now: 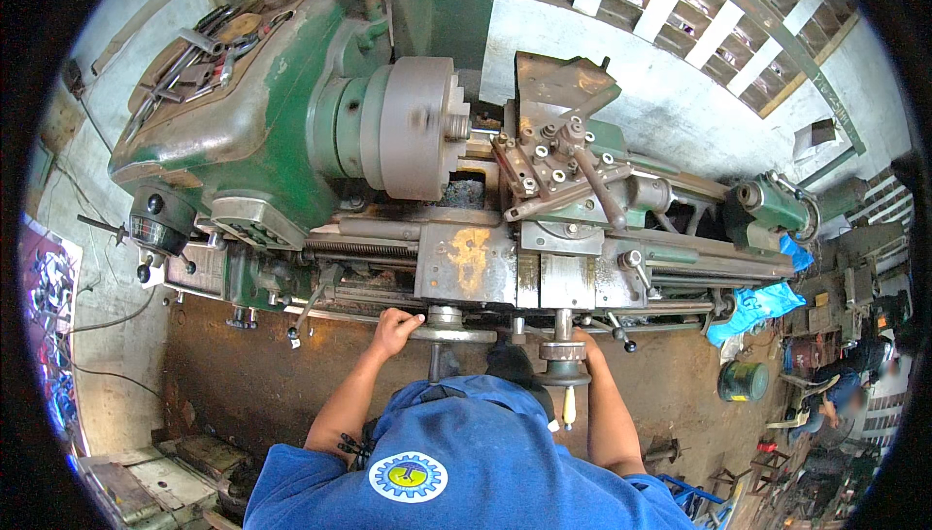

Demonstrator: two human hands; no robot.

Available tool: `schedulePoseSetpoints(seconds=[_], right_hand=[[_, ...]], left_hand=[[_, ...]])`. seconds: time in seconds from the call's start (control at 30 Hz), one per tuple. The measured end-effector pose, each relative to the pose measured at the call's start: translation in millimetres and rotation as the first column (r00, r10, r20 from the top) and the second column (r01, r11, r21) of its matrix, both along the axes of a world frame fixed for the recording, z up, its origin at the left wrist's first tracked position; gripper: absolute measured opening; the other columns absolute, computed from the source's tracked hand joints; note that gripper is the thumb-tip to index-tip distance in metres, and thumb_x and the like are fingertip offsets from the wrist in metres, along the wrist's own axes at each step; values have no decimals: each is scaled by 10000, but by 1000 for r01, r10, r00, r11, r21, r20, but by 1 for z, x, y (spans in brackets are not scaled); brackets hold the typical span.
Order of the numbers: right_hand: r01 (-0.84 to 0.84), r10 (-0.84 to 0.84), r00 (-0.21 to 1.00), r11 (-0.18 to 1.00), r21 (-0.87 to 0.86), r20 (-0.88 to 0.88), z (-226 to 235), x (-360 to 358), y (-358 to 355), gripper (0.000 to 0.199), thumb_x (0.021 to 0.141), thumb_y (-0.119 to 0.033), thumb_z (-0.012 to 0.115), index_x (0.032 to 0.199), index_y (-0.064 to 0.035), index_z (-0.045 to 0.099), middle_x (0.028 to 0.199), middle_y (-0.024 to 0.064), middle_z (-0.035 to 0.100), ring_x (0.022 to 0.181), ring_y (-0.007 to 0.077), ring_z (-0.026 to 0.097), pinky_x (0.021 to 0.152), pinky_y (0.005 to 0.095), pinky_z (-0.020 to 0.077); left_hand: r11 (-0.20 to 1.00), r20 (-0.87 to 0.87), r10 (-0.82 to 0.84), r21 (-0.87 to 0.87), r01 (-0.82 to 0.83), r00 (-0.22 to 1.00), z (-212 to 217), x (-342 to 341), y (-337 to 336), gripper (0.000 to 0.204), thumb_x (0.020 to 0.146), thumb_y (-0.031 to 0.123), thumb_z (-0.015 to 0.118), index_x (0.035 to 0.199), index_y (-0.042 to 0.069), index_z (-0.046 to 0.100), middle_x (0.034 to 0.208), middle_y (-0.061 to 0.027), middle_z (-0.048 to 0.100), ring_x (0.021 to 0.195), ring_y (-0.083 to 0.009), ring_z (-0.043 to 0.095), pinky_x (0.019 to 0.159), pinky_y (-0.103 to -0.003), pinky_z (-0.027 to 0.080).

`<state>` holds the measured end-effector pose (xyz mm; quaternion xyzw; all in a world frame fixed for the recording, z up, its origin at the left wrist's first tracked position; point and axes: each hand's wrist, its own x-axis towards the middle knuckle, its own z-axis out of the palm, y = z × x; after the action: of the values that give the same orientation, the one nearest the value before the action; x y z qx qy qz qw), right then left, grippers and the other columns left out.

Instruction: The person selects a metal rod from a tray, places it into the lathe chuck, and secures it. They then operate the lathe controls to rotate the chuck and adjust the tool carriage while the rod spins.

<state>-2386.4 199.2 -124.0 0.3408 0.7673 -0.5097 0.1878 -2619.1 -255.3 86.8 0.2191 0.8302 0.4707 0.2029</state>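
Note:
I stand at a green metal lathe. My left hand (393, 332) is closed on the left rim of the carriage handwheel (466, 335), its thumb lying along the top. My right hand (586, 344) is beside the cross-slide handwheel (562, 372), which has a pale crank handle (569, 408); its fingers are mostly hidden. Beyond them, the grey chuck (413, 128) grips a short round metal piece (457, 126). Facing it to the right stands the tool post (558, 159), with several bolts and a long clamp lever (604, 194).
Loose tools (199, 64) lie on the headstock (243, 103). The tailstock (774, 208) sits at the bed's right end, near a blue plastic bag (757, 311). A dark green bucket (743, 380) stands on the floor. Another person (840, 399) is at far right.

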Motion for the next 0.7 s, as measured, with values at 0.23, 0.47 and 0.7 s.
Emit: schedulePoseSetpoints(seconds=[0.23,0.47,0.7], right_hand=[[-4,4,999,1000,-16,44,5,4,2,407,735,-240,646,1021,46,602,1073,294,622,1011,382,626,802,428,506],[-137,111,978,980,146,175,40,-2,-11,185,802,-223,646,867,-51,665,721,63,660,582,168,610,527,326,497],[1,0,998,1000,29,-57,28,2,-12,156,790,-183,653,827,-32,666,718,83,665,607,164,626,531,333,505]], left_hand=[[999,33,18,43,-19,999,-9,-1,-2,517,823,325,631,562,-77,438,491,-164,261,426,-247,313,490,-408,267],[995,-22,59,86,-57,998,-16,1,-2,503,814,313,628,575,-73,410,496,-132,260,452,-217,298,494,-401,261],[997,36,36,70,-39,999,-11,-1,-4,475,829,307,621,593,-65,444,502,-133,291,463,-204,373,511,-378,286]])
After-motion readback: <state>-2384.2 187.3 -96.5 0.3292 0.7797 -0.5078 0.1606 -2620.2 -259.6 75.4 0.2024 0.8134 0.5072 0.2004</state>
